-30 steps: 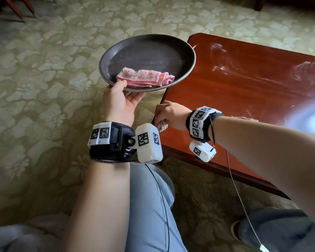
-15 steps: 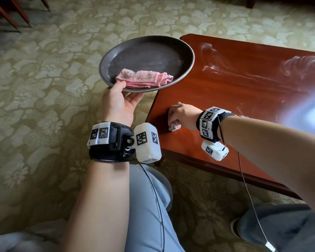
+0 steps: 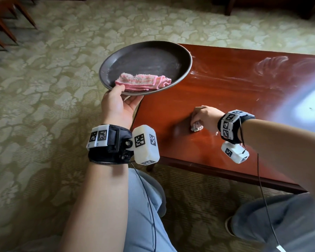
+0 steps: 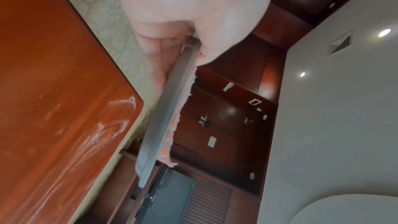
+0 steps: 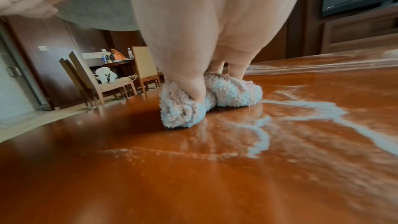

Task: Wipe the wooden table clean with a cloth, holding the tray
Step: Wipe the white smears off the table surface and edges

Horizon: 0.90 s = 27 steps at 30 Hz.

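The right hand point(image 3: 205, 116) presses a small bunched cloth point(image 5: 206, 98) down on the wooden table point(image 3: 244, 99), with the fingers curled around it, near the left part of the near edge. The left hand point(image 3: 119, 104) grips the near rim of the dark round tray point(image 3: 116, 59), thumb on top and fingers under it, and holds it in the air just beside the left end of the table, with the far right part of the tray over the table corner. To do the wiping well, I think the cloth should stay flat and firmly pressed, and the strokes should overlap and go toward the white smears point(image 5: 301, 108) that lie just to the right of the cloth and also at the far side of the table. The tray should stay level, because a folded pink cloth point(image 3: 142, 81) lies loose in it, close to the thumb, and could slide off. By count I see one table, one tray, two cloths (one in the right hand, one in the tray) and two hands, both busy.
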{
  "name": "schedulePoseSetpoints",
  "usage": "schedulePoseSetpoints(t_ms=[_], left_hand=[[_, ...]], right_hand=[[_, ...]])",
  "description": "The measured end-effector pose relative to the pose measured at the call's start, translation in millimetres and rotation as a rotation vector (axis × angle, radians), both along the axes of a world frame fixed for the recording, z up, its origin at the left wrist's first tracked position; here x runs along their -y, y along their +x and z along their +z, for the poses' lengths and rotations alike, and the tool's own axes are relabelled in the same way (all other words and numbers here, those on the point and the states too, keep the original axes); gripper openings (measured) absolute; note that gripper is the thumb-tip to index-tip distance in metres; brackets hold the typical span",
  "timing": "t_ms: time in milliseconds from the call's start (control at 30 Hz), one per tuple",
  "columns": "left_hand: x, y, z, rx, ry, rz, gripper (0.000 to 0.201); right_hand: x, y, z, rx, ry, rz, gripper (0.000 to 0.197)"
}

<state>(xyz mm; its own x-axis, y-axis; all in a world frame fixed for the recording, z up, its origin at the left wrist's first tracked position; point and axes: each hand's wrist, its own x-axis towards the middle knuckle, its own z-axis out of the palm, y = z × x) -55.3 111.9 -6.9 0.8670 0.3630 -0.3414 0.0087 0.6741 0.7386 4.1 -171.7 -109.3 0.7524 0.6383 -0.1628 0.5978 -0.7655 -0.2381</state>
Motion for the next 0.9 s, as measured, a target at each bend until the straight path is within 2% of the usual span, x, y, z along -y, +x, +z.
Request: schedulePoseSetpoints(t_ms=[133, 233, 400, 667, 800, 900], left_hand=[[1.7, 1.3, 1.4, 0.017, -0.001, -0.013, 0.021], [-3.0, 4.1, -0.4, 0.029, -0.008, -0.011, 0.018], [-15.7, 12.1, -9.1, 0.027, -0.006, 0.003, 0.018], [-46.9, 23.6, -27.5, -0.014, -0.02, 0.069, 0.028], [-56.8, 29.2, -34.8, -0.018, -0.014, 0.096, 0.027], [-57.6, 31.5, -37.1, -0.016, -0.011, 0.099, 0.024]], right_hand=[[20.9, 2.0, -1.2, 0.016, -0.042, -0.079, 0.047], [15.8, 8.1, -1.8, 0.051, -0.015, -0.053, 0.05], [-40.5, 28.5, 10.1, 0.152, 0.131, 0.073, 0.039], [-141.5, 48.9, 4.8, 0.091, 0.095, 0.254, 0.025], [-153.2, 54.2, -11.9, 0.043, 0.155, 0.27, 0.03], [-146.5, 57.2, -20.5, 0.041, 0.165, 0.21, 0.036]])
